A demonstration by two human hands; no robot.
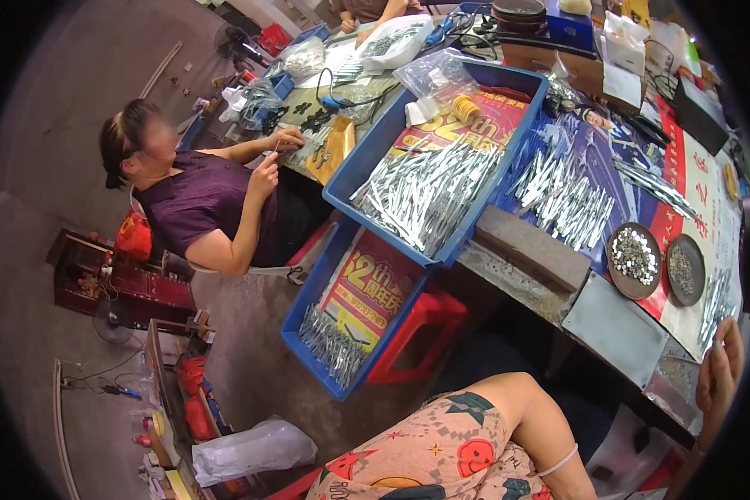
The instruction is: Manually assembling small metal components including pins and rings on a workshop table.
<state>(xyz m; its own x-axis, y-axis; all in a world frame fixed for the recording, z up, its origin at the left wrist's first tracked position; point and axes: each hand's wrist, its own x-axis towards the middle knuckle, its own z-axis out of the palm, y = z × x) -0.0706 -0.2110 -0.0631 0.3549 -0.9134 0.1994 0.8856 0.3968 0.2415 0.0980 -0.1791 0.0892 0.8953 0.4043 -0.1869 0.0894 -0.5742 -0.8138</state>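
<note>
Strips [713, 308] lie far to the right of the big tray [373, 227] and somewhat lower, at the rim of the view. What seems to be the right hand [721, 367] is just beside them, with fingers half bent; I cannot tell if it grips a strip. The left hand does not appear, so its state I also cannot tell.

Such thin strips probably slide and cross easily, so I judge it better to take each one by its end, with fingertips, and not to press on the whole bunch. Wrist should stay low but away from the two dishes, the left dish [642, 295] and the right dish [689, 301], both right of the tray; their small pieces could spill from a knock.

About room: the desk [512, 286] has its near edge running down and right from the tray. Along it, right of the tray, come the block [533, 250] and then the plate [617, 321], whose bare face gives the most open path. Right of the tray, above the block, another pile [562, 196] leaves little space for sweeping. Below the tray, the low tray [315, 364] sticks out beside the stool [433, 321], so an elbow needs care there.
</note>
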